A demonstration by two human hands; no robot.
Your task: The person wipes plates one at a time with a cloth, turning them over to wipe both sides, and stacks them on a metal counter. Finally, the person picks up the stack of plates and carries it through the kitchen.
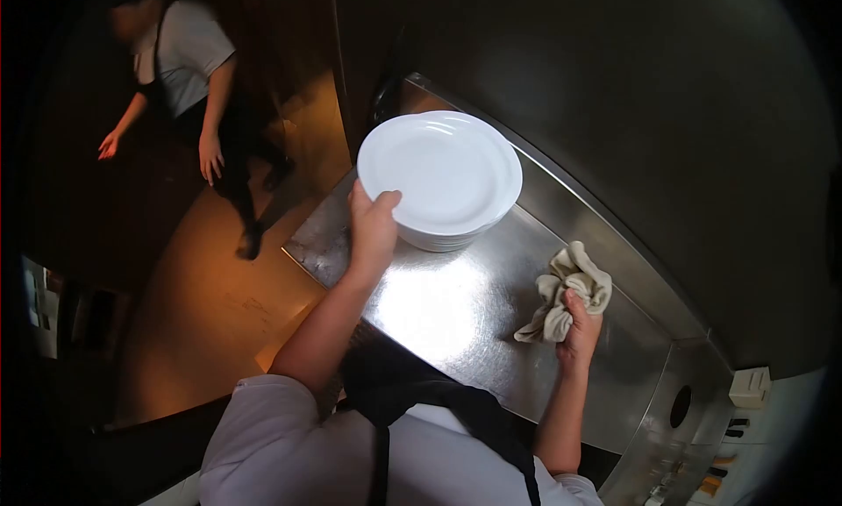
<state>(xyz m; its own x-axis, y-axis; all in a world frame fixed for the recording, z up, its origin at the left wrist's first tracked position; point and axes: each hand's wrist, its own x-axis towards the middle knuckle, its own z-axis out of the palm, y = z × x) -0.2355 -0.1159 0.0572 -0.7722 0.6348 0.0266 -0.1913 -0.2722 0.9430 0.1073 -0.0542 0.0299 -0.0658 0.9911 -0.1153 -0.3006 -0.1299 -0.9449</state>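
Note:
A stack of white plates (443, 171) rests at the far left part of the steel counter (517, 252). My left hand (374, 225) grips the near left rim of the top plate, thumb on the upper face and the other fingers hidden beneath the edge. To the right, my right hand (581, 326) is closed round a crumpled, pale cloth (570, 291), held over the counter and apart from the plates.
Another person (189, 76) in a light shirt and dark apron is on the brown floor (210, 313) at the upper left. A raised steel edge and dark wall (640, 138) run behind the counter. A round dark hole (681, 406) and a white box (750, 388) lie at the right.

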